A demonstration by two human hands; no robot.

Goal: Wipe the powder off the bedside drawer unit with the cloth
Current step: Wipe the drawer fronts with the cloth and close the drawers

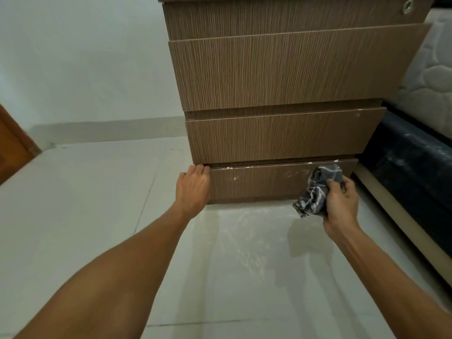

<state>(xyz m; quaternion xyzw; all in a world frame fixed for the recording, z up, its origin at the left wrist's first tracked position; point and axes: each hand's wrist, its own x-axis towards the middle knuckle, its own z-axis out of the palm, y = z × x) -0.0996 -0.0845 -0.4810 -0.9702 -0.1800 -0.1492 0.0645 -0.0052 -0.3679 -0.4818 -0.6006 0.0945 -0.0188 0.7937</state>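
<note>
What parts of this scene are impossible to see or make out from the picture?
- Top of the drawer unit: cut off by the upper edge, head view.
- Bottom drawer: its right end is hidden behind the cloth in the right hand.
- Left hand: fingertips hidden in the gap above that drawer.

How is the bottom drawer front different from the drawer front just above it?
The bottom drawer front carries white powder along its top edge and some specks on its face; the drawer front above looks almost clean. The left hand grips the bottom one at its left corner and the cloth in the right hand is at its right end; nothing touches the one above. Both have the same brown striped wood finish.
</note>
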